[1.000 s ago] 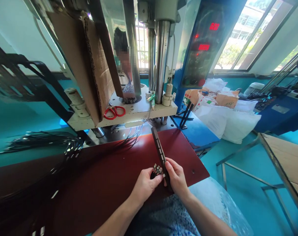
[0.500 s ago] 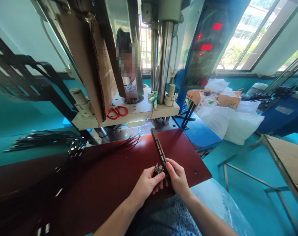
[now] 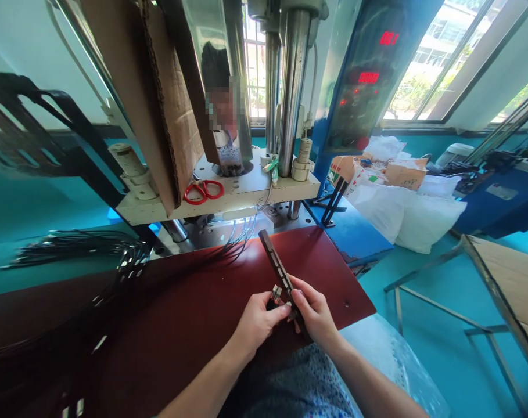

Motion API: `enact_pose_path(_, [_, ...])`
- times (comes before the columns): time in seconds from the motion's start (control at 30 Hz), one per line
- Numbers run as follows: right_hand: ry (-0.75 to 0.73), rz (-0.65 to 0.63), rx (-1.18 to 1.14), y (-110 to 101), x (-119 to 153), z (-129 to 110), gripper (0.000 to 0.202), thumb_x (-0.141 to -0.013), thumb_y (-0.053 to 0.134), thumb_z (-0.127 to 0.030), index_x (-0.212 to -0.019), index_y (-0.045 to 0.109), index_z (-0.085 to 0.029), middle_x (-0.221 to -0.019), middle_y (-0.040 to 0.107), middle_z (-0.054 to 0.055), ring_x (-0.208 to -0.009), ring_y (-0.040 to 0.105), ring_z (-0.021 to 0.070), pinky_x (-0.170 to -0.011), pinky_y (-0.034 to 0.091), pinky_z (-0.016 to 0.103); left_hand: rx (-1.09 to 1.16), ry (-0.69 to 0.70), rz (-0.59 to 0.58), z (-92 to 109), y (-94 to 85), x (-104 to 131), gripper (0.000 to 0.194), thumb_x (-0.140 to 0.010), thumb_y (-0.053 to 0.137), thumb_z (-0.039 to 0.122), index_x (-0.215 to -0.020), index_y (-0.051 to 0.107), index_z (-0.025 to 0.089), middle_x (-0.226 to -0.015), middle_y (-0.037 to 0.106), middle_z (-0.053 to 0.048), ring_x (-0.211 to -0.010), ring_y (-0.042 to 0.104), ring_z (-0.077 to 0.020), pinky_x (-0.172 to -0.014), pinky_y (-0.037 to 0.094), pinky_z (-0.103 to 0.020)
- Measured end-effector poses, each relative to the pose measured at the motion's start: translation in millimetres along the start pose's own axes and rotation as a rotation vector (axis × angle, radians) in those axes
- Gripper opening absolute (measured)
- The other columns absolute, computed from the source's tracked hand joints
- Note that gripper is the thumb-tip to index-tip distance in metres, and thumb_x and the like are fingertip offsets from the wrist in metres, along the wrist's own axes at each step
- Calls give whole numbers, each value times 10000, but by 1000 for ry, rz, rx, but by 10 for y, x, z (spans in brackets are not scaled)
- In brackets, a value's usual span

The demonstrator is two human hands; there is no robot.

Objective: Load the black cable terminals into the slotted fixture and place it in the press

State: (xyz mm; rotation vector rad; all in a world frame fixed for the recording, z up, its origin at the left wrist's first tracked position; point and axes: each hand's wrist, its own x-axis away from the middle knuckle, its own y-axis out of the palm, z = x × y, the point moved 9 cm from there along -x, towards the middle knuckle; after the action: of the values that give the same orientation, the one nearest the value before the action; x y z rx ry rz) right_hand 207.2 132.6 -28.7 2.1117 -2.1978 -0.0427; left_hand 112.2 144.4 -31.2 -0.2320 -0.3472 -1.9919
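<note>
My right hand (image 3: 312,307) is closed round the near part of a long dark slotted bar (image 3: 273,255), which tilts up and away over the table. Bright rectangular pieces sit along the bar's slot. In my left hand (image 3: 257,322) is a small bunch of metal connectors (image 3: 276,292), pinched between thumb and fingers. The left thumb tip is against or very close to the bar's side, with a small metal piece there. The lower end of the bar and most of the left fingers are hidden.
Black cables with metal ends (image 3: 133,261) lie on the left of the red-brown table (image 3: 194,313). Behind it stands a press with a pale plate (image 3: 246,191), bearing red-handled scissors (image 3: 203,191). A blue control box (image 3: 355,110) rises at right, near white sacks (image 3: 424,223).
The left thumb and connectors have shifted closer to the bar, and the bar has moved slightly left. The view has also shifted a little, and the red display digits differ.
</note>
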Motion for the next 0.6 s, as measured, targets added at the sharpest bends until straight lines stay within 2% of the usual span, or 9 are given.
enact_pose_path(0.1, [-15, -25, 42, 17, -9, 11, 399, -831, 498, -423, -1176, 536, -227, -727, 632, -2, -363, 463, 47, -308, 380, 146, -49, 55, -1, -42, -38, -35, 218, -665, 637, 316, -601, 545, 130, -538, 554, 4, -484, 465, -99, -490, 343, -209])
enact_pose_path(0.17, [-49, -35, 120, 27, -18, 17, 394, -846, 479, -415, -1187, 533, -225, -710, 631, -3, -360, 460, 46, -316, 383, 148, -51, 81, 1, -78, -51, -64, 209, -681, 624, 308, -609, 543, 129, -568, 575, -4, -527, 494, -114, -527, 363, -216])
enact_pose_path(0.3, [-98, -32, 219, 38, -30, 23, 388, -868, 451, -400, -1208, 519, -226, -673, 621, -10, -348, 441, 37, -327, 384, 145, -69, 121, 23, -41, -69, -58, 228, -687, 618, 320, -601, 521, 133, -543, 542, 14, -505, 462, -101, -517, 356, -210])
enact_pose_path(0.4, [-73, -10, 125, 16, -30, 38, 400, -846, 485, -419, -1178, 537, -201, -664, 615, -6, -363, 458, 45, -315, 377, 141, -105, 86, -50, 9, -60, 16, 246, -705, 600, 369, -690, 534, 132, -584, 523, 23, -472, 404, -83, -454, 314, -203])
enact_pose_path(0.47, [-47, 22, 53, -21, -27, 57, 428, -831, 500, -439, -1176, 533, -188, -616, 593, -16, -362, 464, 56, -299, 371, 143, -107, 62, -71, 31, -110, 79, 275, -725, 579, 400, -760, 541, 129, -614, 508, 25, -501, 397, -83, -467, 314, -200])
enact_pose_path(0.6, [-12, 36, 12, -41, -20, 96, 453, -830, 495, -450, -1195, 514, -182, -534, 555, -39, -330, 438, 57, -282, 354, 142, -35, 8, -20, -19, -259, 143, 282, -760, 541, 416, -769, 508, 137, -603, 458, 38, -542, 376, -79, -511, 301, -195])
